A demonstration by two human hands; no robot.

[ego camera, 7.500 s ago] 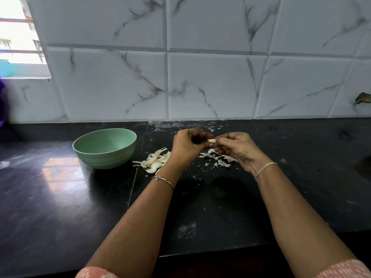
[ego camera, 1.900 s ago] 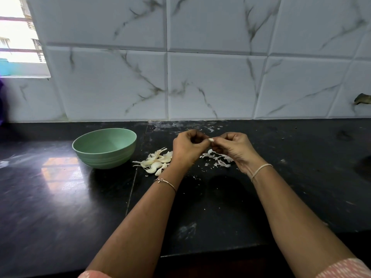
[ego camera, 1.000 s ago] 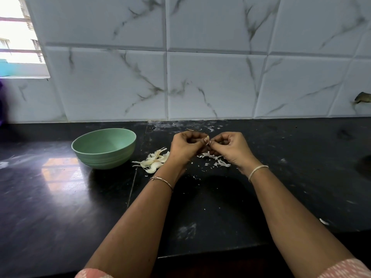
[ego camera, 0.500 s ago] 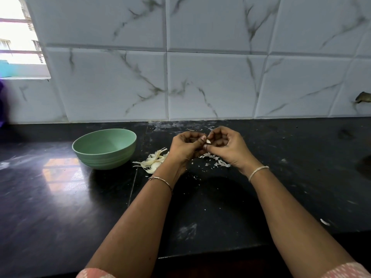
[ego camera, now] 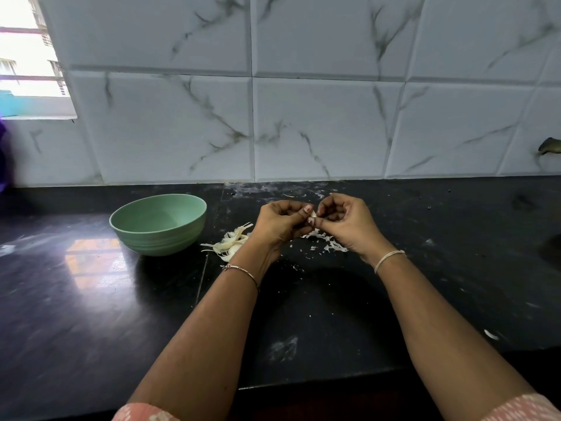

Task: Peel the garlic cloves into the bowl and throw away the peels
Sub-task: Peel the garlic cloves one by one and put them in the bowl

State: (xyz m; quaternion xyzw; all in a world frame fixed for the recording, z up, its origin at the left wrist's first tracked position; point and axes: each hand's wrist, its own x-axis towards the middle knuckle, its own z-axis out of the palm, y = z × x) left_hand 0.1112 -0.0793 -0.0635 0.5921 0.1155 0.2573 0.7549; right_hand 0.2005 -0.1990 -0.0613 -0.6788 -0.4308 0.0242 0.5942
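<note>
Both hands meet above the black counter [ego camera: 318, 314], pinching one small garlic clove [ego camera: 313, 213] between their fingertips. My left hand [ego camera: 280, 224] grips it from the left and my right hand [ego camera: 344, 221] from the right. Most of the clove is hidden by the fingers. A pile of unpeeled cloves [ego camera: 231, 243] lies just left of my left wrist. Thin white peels [ego camera: 326, 240] are scattered under and right of my hands. The green bowl [ego camera: 158, 223] stands to the left; its visible inside shows no cloves.
A white marbled tile wall [ego camera: 303, 117] closes the back of the counter. A window [ego camera: 27, 56] is at the far left. One loose peel flake [ego camera: 491, 334] lies near the counter's front right edge.
My hands have stayed together on the clove, shifting slightly. The right hand's fingers have curled up higher over the clove since a second ago.
</note>
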